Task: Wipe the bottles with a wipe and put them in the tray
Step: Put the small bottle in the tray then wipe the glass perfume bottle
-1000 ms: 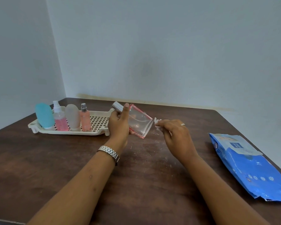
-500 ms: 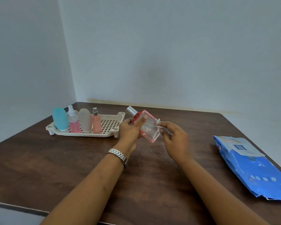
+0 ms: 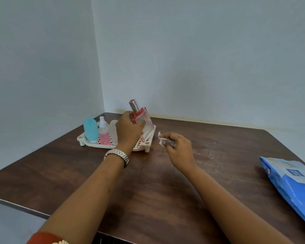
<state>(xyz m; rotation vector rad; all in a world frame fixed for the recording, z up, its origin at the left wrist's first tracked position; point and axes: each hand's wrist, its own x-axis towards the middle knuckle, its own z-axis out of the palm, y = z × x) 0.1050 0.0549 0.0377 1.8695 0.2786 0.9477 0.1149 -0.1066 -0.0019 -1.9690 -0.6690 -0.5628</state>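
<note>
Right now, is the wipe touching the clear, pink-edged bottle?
Apart. The head view shows a strip of table between the wipe, pinched in the right hand, and the bottle gripped by the left hand.

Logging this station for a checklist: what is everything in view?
Slotted plastic tray: 1, cream, table's far left.
Rounded squeeze bottle: 1, teal, tray's left end.
Spray bottle: 1, clear with pink liquid, beside it.
Frosted bottle: 1, whitish, in tray, partly hidden.
Flat silver-capped perfume bottle: 1, clear, red trim, tray's right end.
Crumpled wipe: 1, white, right of tray.
Wipes pack: 1, blue, table's right edge.
Wooden table: 1, dark brown.
Metal wristwatch: 1, silver, left wrist.
Left hand: grip on perfume bottle.
Right hand: pinches wipe.
</note>
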